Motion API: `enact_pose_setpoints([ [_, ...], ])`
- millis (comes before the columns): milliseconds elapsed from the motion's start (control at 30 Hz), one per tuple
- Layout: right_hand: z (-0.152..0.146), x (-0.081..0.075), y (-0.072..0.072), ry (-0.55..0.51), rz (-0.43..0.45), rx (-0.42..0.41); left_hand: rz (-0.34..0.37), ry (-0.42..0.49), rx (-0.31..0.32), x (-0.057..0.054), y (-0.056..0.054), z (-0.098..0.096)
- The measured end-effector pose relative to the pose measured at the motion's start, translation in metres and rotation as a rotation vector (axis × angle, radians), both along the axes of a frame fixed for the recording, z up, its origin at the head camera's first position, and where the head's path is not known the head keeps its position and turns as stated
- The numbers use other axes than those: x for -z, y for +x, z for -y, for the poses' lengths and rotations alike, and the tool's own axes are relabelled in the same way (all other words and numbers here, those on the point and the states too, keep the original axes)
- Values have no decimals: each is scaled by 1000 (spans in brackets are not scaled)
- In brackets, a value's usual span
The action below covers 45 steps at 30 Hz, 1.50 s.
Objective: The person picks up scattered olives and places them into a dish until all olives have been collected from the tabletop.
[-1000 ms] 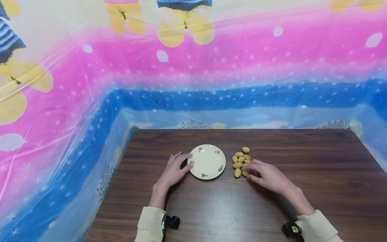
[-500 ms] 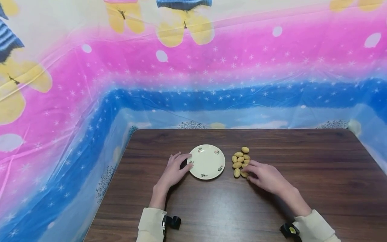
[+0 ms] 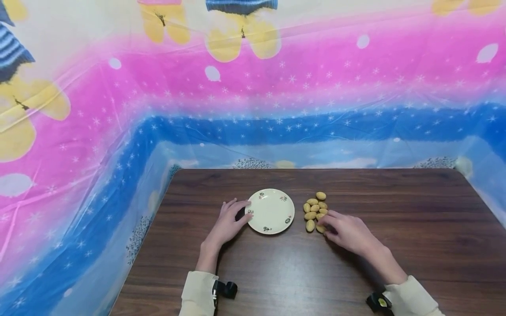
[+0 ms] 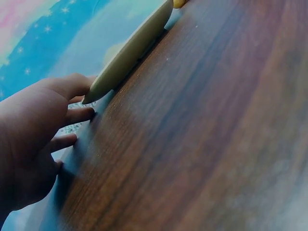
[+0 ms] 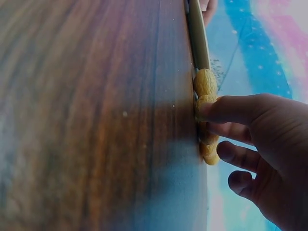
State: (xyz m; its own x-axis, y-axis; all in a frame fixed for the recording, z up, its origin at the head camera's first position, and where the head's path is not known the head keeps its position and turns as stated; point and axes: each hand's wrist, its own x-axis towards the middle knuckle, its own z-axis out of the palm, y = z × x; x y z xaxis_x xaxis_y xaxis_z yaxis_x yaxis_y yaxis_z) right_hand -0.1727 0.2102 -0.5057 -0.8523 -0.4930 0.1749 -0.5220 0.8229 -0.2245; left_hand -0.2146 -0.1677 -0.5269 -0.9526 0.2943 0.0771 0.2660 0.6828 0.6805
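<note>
A white plate (image 3: 272,213) with small printed motifs lies flat on the table. At its left rim rests my left hand (image 3: 229,221), thumb and forefinger spread and touching the edge. In the left wrist view, the remaining fingers (image 4: 79,115) reach down beside the plate. To the plate's right lies a cluster of several tan, oval, nut-like pieces (image 3: 311,216). My right hand (image 3: 348,230) pinches the nearest-right nut-like piece (image 3: 321,228) between thumb and forefinger. In the right wrist view, the thumb (image 5: 236,108) partly covers this piece, and another nut-like piece (image 5: 205,83) shows beyond it.
The dark wood table (image 3: 276,272) ends at a straight back edge behind the plate. A patterned pink and blue cloth (image 3: 253,109) hangs behind and to the left. Black wrist cameras sit at both cream sleeves (image 3: 413,296).
My right hand has shifted very slightly downward in the head view, staying at the same nut-like piece, which has moved a little with it. The left hand and plate have stayed in place.
</note>
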Motion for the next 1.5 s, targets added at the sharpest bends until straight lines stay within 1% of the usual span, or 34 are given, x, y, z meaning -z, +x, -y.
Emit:
enact_pose_setpoints([
  [67,0,0,0,-3,-1,4,0,5,0,1,1,0],
  [200,1,1,1,-7,23,20,0,7,2,1,1,1],
  [433,2,0,1,2,70,4,-1,9,5,1,0,1],
  [633,2,-2,0,-24,90,16,-2,10,3,1,0,1],
  [1133,7,-16,-7,-97,45,-19,10,16,-2,0,2,1],
  [1333,15,-23,-13,-121,37,-20,15,28,-2,-1,1,1],
  [1500,25,-23,-19,-153,17,-18,12,29,-5,-1,2,1],
])
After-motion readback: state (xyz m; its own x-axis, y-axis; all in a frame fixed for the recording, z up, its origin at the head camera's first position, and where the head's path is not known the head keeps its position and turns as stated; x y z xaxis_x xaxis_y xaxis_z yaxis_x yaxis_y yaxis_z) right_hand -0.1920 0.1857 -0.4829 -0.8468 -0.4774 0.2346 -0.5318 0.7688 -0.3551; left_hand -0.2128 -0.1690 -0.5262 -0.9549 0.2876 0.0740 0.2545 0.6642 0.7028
